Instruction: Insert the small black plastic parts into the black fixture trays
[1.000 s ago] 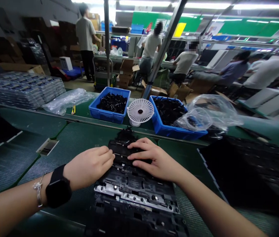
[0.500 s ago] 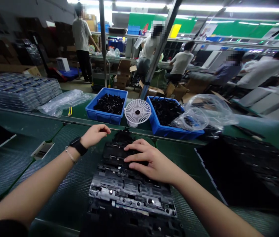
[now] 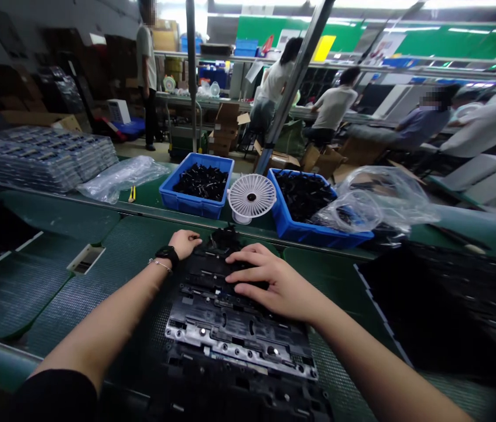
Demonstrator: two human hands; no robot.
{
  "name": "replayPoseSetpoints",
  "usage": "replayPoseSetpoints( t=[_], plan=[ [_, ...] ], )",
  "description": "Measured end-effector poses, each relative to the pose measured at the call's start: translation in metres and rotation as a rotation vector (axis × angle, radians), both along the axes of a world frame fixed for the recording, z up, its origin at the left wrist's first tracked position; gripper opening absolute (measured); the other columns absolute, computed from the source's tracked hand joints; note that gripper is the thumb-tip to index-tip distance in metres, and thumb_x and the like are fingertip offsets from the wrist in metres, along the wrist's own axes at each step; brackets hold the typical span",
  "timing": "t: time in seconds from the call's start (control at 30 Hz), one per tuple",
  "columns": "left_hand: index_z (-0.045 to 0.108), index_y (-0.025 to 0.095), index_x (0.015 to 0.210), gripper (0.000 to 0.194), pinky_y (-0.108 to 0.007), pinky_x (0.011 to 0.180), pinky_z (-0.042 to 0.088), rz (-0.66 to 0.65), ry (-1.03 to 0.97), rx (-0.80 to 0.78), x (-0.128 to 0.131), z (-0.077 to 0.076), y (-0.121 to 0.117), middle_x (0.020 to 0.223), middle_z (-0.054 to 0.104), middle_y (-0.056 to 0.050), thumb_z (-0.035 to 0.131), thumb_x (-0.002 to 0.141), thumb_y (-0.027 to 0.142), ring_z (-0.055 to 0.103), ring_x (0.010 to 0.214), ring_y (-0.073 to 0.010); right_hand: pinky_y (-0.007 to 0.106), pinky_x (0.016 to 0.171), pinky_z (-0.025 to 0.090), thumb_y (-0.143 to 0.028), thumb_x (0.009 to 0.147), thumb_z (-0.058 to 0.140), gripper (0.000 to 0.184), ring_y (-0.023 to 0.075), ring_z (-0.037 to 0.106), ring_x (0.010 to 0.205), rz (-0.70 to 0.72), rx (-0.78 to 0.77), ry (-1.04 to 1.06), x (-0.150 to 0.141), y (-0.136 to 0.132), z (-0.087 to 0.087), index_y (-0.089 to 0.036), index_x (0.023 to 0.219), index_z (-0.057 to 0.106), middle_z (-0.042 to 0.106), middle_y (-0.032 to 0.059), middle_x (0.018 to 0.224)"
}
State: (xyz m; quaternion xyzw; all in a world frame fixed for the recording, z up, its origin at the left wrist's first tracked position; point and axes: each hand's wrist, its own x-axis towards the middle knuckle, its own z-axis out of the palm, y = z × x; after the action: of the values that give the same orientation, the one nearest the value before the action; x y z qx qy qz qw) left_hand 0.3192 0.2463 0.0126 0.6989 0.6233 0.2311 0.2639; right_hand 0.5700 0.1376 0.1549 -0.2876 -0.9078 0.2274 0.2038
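As right hand (image 3: 269,281) rests spread, unclenched, on black panelling (image 3: 232,319), left hand (image 3: 185,243) curls beside its far end, grip unclear. Panelling, slotted, studded, crossed by silvery band (image 3: 239,352), lies on green work surface (image 3: 120,252). Left hand reaches farther out than second ago; right unmoved.

Your right hand (image 3: 272,283) covers some of the black parts (image 3: 236,322); bottom edge crops the nearest. Grip of your left hand (image 3: 185,242): unreadable.

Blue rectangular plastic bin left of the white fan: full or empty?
Partly full: the blue bin holds a heap of small black parts, with its inner wall showing above them.
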Motion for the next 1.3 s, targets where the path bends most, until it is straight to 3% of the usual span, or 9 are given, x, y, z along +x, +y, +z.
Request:
replayPoseSetpoints(
  t=[0.23, 0.4, 0.6, 0.7, 0.8, 0.9, 0.97, 1.17, 1.3],
  plan=[
    [0.055, 0.017, 0.115, 0.034, -0.03, 0.085, 0.044, -0.048, 0.087, 0.186, -0.015, 0.011, -0.047, 0.113, 0.052, -0.009, 0.046, 0.083, 0.025, 0.056, 0.091, -0.016, 0.042, 0.093, 0.042, -0.03, 0.084, 0.058, 0.02, 0.0226, 0.044, 0.11, 0.002, 0.02, -0.012, -0.002, -0.002, -0.001, -0.031, 0.102, 0.067, 0.056, 0.0022, 0.12],
    [0.064, 0.017, 0.083, 0.012, -0.028, 0.084, 0.043, -0.245, 0.133, 0.231, -0.012, 0.014, -0.067, 0.091, 0.057, -0.004, 0.054, 0.077, 0.018, 0.053, 0.087, -0.0157, 0.043, 0.094, 0.041, -0.031, 0.085, 0.057, 0.021, 0.0226, 0.044, 0.111, 0.011, 0.022, -0.041, -0.002, -0.001, 0.001, -0.03, 0.103, 0.067, 0.055, 0.0022, 0.122],
    [0.059, 0.018, 0.076, 0.011, -0.028, 0.075, 0.043, -0.114, 0.17, 0.311, -0.024, 0.014, -0.064, 0.08, 0.056, -0.005, 0.049, 0.08, 0.015, 0.053, 0.078, -0.0165, 0.049, 0.102, 0.032, -0.034, 0.085, 0.055, 0.031, 0.0255, 0.034, 0.124, 0.04, 0.037, -0.144, -0.007, -0.023, 0.022, -0.03, 0.116, 0.059, 0.049, 0.0022, 0.131],
    [0.055, 0.018, 0.086, 0.01, -0.029, 0.075, 0.042, 0.007, 0.16, 0.366, -0.034, 0.038, -0.07, 0.081, 0.058, -0.005, 0.045, 0.084, 0.019, 0.054, 0.08, -0.0183, 0.047, 0.103, 0.032, -0.036, 0.086, 0.053, 0.031, 0.0245, 0.031, 0.126, 0.094, 0.024, -0.204, -0.007, -0.046, 0.032, -0.032, 0.117, 0.058, 0.047, -0.0004, 0.133],
    [0.05, 0.02, 0.097, 0.012, -0.025, 0.068, 0.042, 0.067, 0.008, 0.421, -0.037, 0.079, -0.091, 0.084, 0.06, -0.002, 0.043, 0.088, 0.025, 0.057, 0.073, -0.0146, 0.047, 0.103, 0.032, -0.037, 0.087, 0.052, 0.033, 0.0247, 0.031, 0.127, 0.14, 0.021, -0.256, -0.007, -0.06, 0.031, -0.035, 0.119, 0.056, 0.045, -0.0017, 0.135],
    [0.051, 0.02, 0.094, 0.012, -0.022, 0.066, 0.043, -0.036, -0.142, 0.442, -0.03, 0.118, -0.124, 0.082, 0.06, 0.001, 0.044, 0.089, 0.028, 0.058, 0.071, -0.0116, 0.05, 0.103, 0.029, -0.037, 0.086, 0.052, 0.035, 0.0262, 0.031, 0.128, 0.159, 0.044, -0.262, -0.008, -0.063, 0.024, -0.035, 0.122, 0.054, 0.043, 0.0004, 0.137],
    [0.053, 0.021, 0.094, 0.01, -0.021, 0.068, 0.043, -0.14, -0.125, 0.45, -0.024, 0.133, -0.143, 0.082, 0.061, 0.002, 0.048, 0.088, 0.026, 0.058, 0.074, -0.0102, 0.052, 0.103, 0.026, -0.037, 0.087, 0.052, 0.037, 0.0269, 0.03, 0.128, 0.17, 0.066, -0.26, -0.008, -0.063, 0.02, -0.035, 0.123, 0.052, 0.043, 0.0014, 0.137],
    [0.055, 0.019, 0.095, 0.012, -0.023, 0.075, 0.044, -0.443, 0.126, 0.47, -0.022, 0.139, -0.165, 0.086, 0.062, 0.0, 0.045, 0.089, 0.02, 0.055, 0.081, -0.0114, 0.048, 0.102, 0.028, -0.035, 0.088, 0.05, 0.031, 0.0243, 0.035, 0.122, 0.136, 0.072, -0.22, -0.007, -0.065, 0.017, -0.036, 0.119, 0.056, 0.049, 0.001, 0.131],
    [0.057, 0.015, 0.099, 0.019, -0.029, 0.077, 0.046, -0.661, 0.431, 0.564, -0.019, 0.148, -0.174, 0.091, 0.062, -0.005, 0.04, 0.09, 0.014, 0.054, 0.087, -0.0162, 0.043, 0.1, 0.031, -0.035, 0.087, 0.051, 0.028, 0.023, 0.036, 0.118, 0.102, 0.058, -0.2, -0.007, -0.066, 0.017, -0.033, 0.114, 0.06, 0.051, 0.0014, 0.127]
  ],
)
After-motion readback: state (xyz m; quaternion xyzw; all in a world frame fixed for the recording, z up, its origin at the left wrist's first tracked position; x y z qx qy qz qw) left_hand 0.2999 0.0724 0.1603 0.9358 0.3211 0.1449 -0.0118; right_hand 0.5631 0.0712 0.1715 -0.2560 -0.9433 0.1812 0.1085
